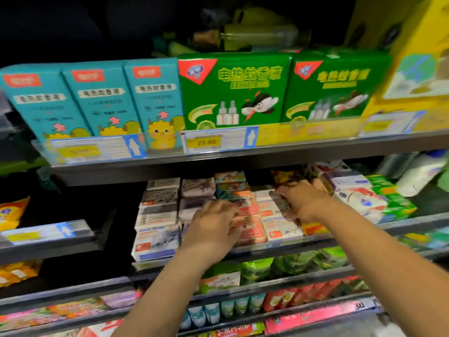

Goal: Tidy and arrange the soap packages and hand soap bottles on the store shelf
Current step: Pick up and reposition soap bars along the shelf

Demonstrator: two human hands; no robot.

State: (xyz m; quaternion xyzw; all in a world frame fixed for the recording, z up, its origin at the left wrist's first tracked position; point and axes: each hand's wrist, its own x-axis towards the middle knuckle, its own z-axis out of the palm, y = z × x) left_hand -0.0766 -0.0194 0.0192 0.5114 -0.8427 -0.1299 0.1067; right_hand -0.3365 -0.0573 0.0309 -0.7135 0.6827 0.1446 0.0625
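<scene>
Stacks of soap packages fill the middle shelf (315,242). White Goat Soap boxes (155,229) stand at the left, pink and white soap packs (269,215) in the middle, white and green packs (379,203) at the right. My left hand (213,227) reaches in over the pink packs, its fingers curled around the end of one pink pack (245,222). My right hand (301,200) grips a dark wrapped soap pack (283,205) near the shelf's middle right. A white bottle (420,173) lies tilted at the far right. The picture is blurred by motion.
Above, an upper shelf (218,159) carries teal boxes (102,100) and green boxes (233,91) with price tags along its edge. Lower shelves hold green packs (298,263), small tubes (218,310) and red packets (311,293). A yellow bag (12,212) sits at the left.
</scene>
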